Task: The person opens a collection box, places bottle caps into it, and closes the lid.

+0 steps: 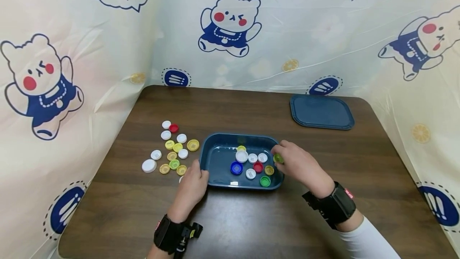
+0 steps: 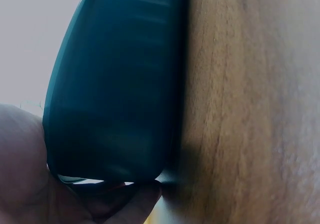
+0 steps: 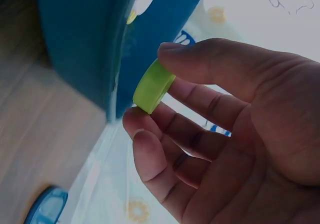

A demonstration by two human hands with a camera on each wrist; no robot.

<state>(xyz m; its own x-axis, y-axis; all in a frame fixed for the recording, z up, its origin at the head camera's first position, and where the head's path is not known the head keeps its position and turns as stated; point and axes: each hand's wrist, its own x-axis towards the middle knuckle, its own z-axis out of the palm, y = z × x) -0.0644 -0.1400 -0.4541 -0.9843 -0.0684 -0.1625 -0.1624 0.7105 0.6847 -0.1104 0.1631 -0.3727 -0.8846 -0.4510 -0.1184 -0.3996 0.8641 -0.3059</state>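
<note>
A deep blue tray (image 1: 223, 184) stands mid-table with several bottle caps in it: white ones, a blue cap (image 1: 236, 168), a red cap (image 1: 258, 167), a green cap (image 1: 265, 181) and yellowish ones. My left hand (image 1: 192, 185) grips the tray at its left end; the left wrist view shows thumb and fingers (image 2: 135, 206) around the tray's end wall. Over the tray's right rim, my right hand (image 1: 300, 167) pinches a light green bottle cap (image 3: 154, 86) between thumb and fingers. That cap is tilted on edge in the right wrist view.
Left of the tray lie loose bottle caps, among them a large white cap (image 1: 149, 166), a red cap (image 1: 174, 128) and a yellow cap (image 1: 193, 145). A flat dark blue lid-like tray (image 1: 321, 112) rests at the back right. Patterned cloth (image 1: 230, 71) hangs behind the brown table (image 1: 244, 223).
</note>
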